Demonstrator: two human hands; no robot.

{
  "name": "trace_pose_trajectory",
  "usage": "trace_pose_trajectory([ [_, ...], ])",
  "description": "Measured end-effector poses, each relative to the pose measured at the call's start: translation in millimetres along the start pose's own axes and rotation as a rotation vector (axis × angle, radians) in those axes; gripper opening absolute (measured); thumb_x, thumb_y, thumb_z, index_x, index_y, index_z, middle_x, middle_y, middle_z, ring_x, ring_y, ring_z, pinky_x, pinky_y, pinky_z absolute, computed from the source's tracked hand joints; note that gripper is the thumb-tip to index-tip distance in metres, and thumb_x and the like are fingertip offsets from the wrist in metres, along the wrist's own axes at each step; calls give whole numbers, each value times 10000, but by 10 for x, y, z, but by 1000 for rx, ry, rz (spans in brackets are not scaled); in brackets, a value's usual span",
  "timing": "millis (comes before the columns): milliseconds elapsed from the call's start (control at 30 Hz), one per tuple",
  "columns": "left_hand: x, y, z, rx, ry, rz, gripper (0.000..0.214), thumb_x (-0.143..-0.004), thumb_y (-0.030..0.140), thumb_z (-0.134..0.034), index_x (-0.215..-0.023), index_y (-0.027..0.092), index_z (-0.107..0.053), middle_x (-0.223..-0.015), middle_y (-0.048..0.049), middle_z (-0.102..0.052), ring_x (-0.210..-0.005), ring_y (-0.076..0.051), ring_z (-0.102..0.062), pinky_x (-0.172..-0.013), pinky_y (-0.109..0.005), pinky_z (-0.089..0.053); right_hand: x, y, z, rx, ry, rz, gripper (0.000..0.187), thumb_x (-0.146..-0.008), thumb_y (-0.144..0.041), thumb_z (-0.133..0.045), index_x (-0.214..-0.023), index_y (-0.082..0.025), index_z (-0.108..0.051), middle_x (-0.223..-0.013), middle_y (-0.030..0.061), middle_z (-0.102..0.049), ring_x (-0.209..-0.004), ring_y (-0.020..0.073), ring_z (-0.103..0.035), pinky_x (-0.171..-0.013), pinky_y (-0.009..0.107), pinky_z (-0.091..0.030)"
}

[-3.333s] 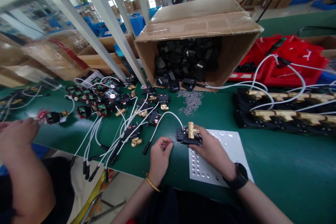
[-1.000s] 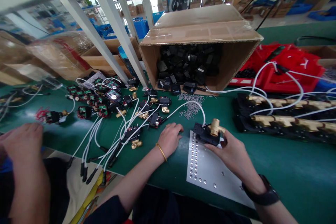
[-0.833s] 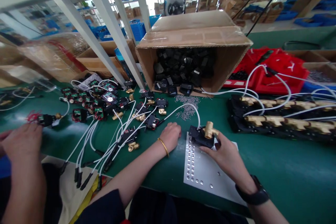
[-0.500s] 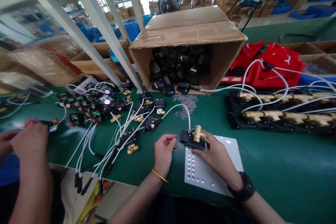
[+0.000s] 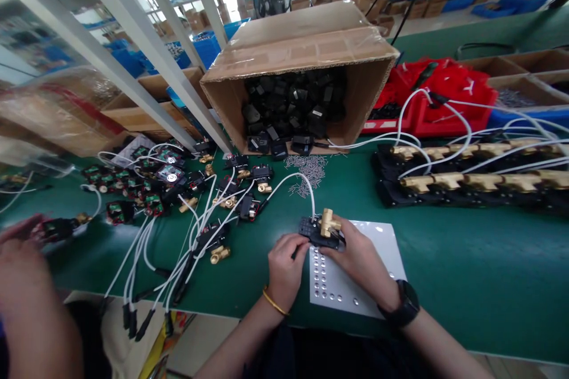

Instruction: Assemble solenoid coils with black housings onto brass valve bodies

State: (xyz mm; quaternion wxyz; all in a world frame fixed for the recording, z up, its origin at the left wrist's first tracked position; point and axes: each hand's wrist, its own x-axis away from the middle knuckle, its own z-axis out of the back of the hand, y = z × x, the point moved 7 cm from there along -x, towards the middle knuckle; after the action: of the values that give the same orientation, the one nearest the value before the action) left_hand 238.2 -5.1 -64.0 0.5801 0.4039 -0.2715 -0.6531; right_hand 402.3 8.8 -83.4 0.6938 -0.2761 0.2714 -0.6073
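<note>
My right hand (image 5: pixel 362 254) grips a black plastic housing (image 5: pixel 310 228) with a brass tee fitting (image 5: pixel 328 224) on top; a white cable (image 5: pixel 310 189) rises from it. My left hand (image 5: pixel 287 263) is closed in a pinch, its fingertips touching the housing's near left edge. Whatever sits between those fingers is too small or hidden to make out. Under my right hand lies a white sheet (image 5: pixel 377 234) bearing rows of small round silver pieces. Beyond the housing, a pile of small screws (image 5: pixel 311 172) is spread on the green table (image 5: pixel 240 290).
A cardboard box (image 5: pixel 297 50) of black housings stands open behind the screws. Rows of black units with brass tees (image 5: pixel 457 182) lie right, near red bins (image 5: pixel 444 118). Cabled assemblies (image 5: pixel 213 234) crowd the left. A co-worker's hand (image 5: pixel 22 272) handles another unit at far left.
My left hand has moved right and come up against the housing, from a short gap away. My right hand keeps its hold. The whole view has shifted slightly.
</note>
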Motion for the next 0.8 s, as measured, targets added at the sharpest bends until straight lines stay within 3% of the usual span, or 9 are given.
trace_pose_trajectory([
  [333, -104, -81, -84, -3, -127, 117, 165, -696, 179, -672, -595, 173, -542, -650, 9, -575, -675, -142, -554, -659, -253, -425, 2, -29, 21, -16, -41, -20, 594, -717, -256, -645, -1250, -174, -395, -1210, 131, -550, -1055, 295, -563, -862, 448, -463],
  [467, -199, -121, 156, 142, 50, 265, 197, -703, 275, -663, -809, 174, -532, -776, -2, -575, -650, -117, -516, -626, -238, -417, -11, -60, 56, -28, -51, -50, 595, -699, -215, -657, -1240, -179, -411, -1196, 119, -562, -1059, 282, -560, -876, 427, -452],
  [500, -268, -130, 201, 232, 60, 332, 234, -743, 329, -621, -889, 170, -529, -817, -18, -590, -623, -109, -510, -596, -234, -414, -19, -84, 71, -32, -58, -53, 597, -692, -193, -662, -1236, -178, -416, -1197, 115, -562, -1063, 275, -557, -882, 415, -448],
  [567, -450, -108, 177, 473, -42, 488, 340, -802, 412, -539, -1033, 166, -511, -923, -65, -624, -555, -88, -492, -518, -220, -392, -32, -146, 103, -37, -79, -47, 601, -680, -154, -670, -1228, -174, -426, -1202, 110, -556, -1069, 265, -550, -885, 391, -441],
  [633, -627, 22, 55, 724, -226, 617, 384, -796, 421, -555, -1079, 166, -506, -1013, -112, -630, -513, -64, -471, -480, -205, -376, -28, -197, 137, -27, -92, -44, 603, -665, -135, -681, -1215, -173, -440, -1186, 104, -560, -1050, 266, -554, -867, 376, -444],
  [700, -777, 230, -35, 858, -331, 642, 399, -762, 418, -604, -1059, 162, -532, -991, -118, -642, -489, -49, -446, -457, -187, -367, -8, -223, 166, -21, -97, -47, 613, -651, -141, -693, -1212, -187, -449, -1161, 93, -572, -1025, 269, -562, -845, 362, -449],
  [733, -848, 331, -43, 857, -313, 609, 425, -740, 436, -625, -1055, 162, -545, -929, -98, -653, -465, -40, -419, -429, -173, -346, 3, -231, 180, -25, -94, -48, 625, -640, -158, -705, -1211, -196, -453, -1148, 88, -579, -1012, 272, -567, -834, 356, -453],
  [800, -967, 532, 4, 746, -167, 479, 529, -690, 491, -658, -1102, 178, -551, -746, -21, -637, -405, -28, -348, -357, -143, -266, 16, -247, 216, -50, -82, -47, 659, -600, -208, -744, -1199, -206, -469, -1128, 83, -589, -995, 283, -573, -816, 349, -462],
])
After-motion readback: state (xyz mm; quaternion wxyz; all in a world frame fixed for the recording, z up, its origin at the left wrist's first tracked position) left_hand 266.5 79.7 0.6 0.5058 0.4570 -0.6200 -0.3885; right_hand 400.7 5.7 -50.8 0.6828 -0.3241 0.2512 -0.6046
